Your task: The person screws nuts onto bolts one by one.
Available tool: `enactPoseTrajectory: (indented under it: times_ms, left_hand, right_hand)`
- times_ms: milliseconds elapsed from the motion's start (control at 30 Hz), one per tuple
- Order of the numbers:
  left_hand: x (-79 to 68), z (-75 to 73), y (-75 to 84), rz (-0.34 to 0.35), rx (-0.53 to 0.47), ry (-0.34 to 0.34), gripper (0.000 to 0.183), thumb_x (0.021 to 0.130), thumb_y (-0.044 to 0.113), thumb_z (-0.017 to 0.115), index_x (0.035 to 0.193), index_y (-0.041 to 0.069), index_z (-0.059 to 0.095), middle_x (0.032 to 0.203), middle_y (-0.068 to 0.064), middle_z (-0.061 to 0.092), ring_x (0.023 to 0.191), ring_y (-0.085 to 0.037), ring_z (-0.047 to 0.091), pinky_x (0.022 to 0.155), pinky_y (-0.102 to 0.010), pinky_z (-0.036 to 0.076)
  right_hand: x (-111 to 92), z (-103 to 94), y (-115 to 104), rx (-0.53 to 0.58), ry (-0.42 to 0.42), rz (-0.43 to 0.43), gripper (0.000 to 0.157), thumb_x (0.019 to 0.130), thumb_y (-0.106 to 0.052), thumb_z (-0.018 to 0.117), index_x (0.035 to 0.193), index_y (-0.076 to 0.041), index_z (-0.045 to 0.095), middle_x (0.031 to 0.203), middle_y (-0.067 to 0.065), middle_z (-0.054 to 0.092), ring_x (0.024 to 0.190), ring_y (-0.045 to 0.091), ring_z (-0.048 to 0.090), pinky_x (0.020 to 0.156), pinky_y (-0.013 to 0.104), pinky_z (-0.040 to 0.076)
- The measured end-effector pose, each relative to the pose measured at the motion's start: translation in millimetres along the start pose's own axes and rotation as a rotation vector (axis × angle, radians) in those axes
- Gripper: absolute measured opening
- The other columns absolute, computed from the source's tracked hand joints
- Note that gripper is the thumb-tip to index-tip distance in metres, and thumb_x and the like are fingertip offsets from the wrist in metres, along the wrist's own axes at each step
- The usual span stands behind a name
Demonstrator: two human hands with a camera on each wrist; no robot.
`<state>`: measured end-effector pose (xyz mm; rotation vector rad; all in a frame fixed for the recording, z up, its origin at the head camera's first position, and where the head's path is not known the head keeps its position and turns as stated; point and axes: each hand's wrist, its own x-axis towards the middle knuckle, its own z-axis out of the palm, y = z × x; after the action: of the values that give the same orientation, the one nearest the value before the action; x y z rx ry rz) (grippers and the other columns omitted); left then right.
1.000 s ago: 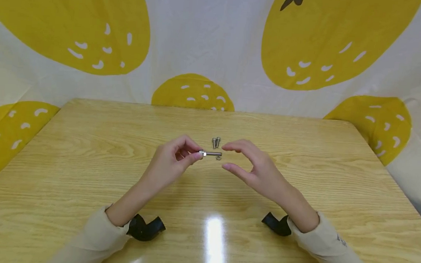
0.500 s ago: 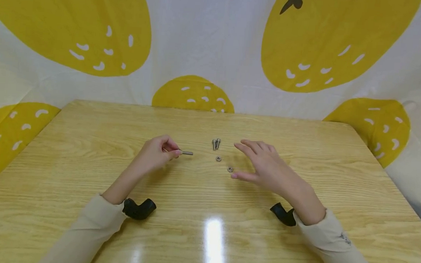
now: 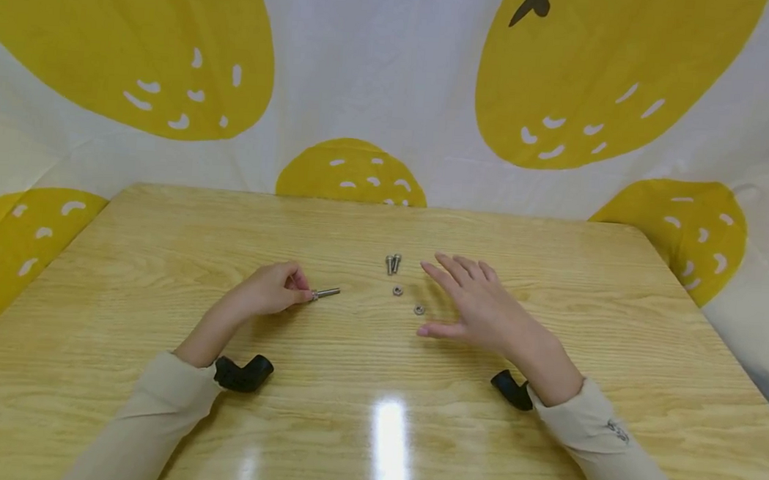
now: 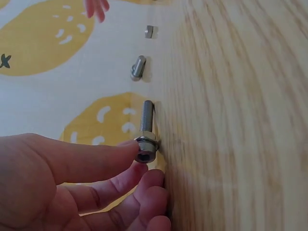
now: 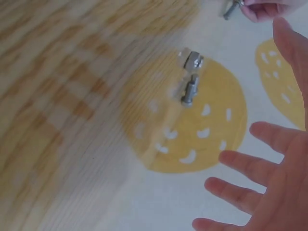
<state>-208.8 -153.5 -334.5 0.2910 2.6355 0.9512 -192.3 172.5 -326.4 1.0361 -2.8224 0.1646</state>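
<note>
My left hand pinches a silver socket-head bolt by its head, between thumb and fingers. A nut sits on the bolt close to the head, and the shank points toward the table's middle. The bolt is low over the wood. My right hand holds nothing; its fingers are spread above the table, thumb apart. Just left of that thumb lies a loose nut. Another nut lies a bit farther left and back.
Two shorter bolts lie side by side behind the nuts. The wooden table reaches back to a white cloth printed with yellow fruit shapes. Black curved pieces stick out from both sleeve cuffs.
My left hand has carried the bolt left and down toward the table. My right hand has drawn back right and spread its fingers. A second loose nut now shows beside its thumb.
</note>
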Motion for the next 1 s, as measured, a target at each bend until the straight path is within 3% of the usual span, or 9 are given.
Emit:
enactPoseTrajectory:
  times_ms: [167,267,400,533,733,1000]
  left_hand:
    - [-2.9,-4.1,4.0,-0.035,-0.002,0.001,0.021,0.092,0.018,0.057,0.1,-0.002,0.055,0.085,-0.012,0.06,0.068,-0.016,0.052,0.057,-0.024,0.043]
    - [-3.4,-5.9,9.5,-0.03,0.04,0.05,0.022,0.093,0.021,0.056,0.101,0.0,0.056,0.089,-0.013,0.061,0.071,-0.019,0.054,0.059,-0.026,0.043]
    - [0.4,-6.5,20.5,0.037,0.095,0.137,0.022,0.094,0.024,0.055,0.103,0.004,0.059,0.095,-0.012,0.062,0.085,-0.025,0.056,0.071,-0.034,0.046]
    - [9.2,-5.6,33.1,0.105,0.09,0.168,0.024,0.094,0.024,0.054,0.108,0.006,0.061,0.1,-0.011,0.063,0.095,-0.028,0.057,0.083,-0.04,0.047]
    - [37.8,-4.4,49.4,0.19,0.107,0.104,0.026,0.094,0.021,0.055,0.114,0.004,0.062,0.106,-0.01,0.065,0.097,-0.026,0.058,0.085,-0.039,0.048]
    - [78.9,2.2,73.8,0.317,0.299,-0.013,0.018,0.092,0.014,0.057,0.107,0.006,0.066,0.105,-0.007,0.066,0.099,-0.023,0.059,0.089,-0.037,0.047]
  right_hand:
    - [1,0.0,0,0.002,0.008,-0.003,0.089,0.077,-0.061,0.064,0.144,-0.012,0.032,0.147,0.016,0.034,0.133,0.038,0.032,0.104,0.062,0.027]
    - [1,-0.8,-1,0.008,0.009,-0.001,0.088,0.077,-0.06,0.064,0.144,-0.012,0.033,0.147,0.016,0.034,0.133,0.038,0.032,0.103,0.062,0.027]
    - [0,-2.2,-2,0.009,0.014,0.002,0.087,0.077,-0.059,0.064,0.143,-0.012,0.034,0.146,0.017,0.035,0.133,0.038,0.033,0.103,0.062,0.028]
    - [-1,-3.3,-2,0.009,0.011,0.006,0.087,0.077,-0.058,0.064,0.143,-0.011,0.034,0.145,0.017,0.036,0.132,0.038,0.034,0.103,0.061,0.029]
    - [-1,-2.4,-2,0.008,0.026,-0.007,0.086,0.077,-0.059,0.064,0.143,-0.012,0.035,0.145,0.016,0.036,0.131,0.036,0.036,0.103,0.058,0.03]
    - [-2,-2.9,-2,0.021,0.025,-0.006,0.084,0.079,-0.059,0.062,0.143,-0.013,0.035,0.146,0.015,0.035,0.131,0.035,0.036,0.103,0.058,0.03]
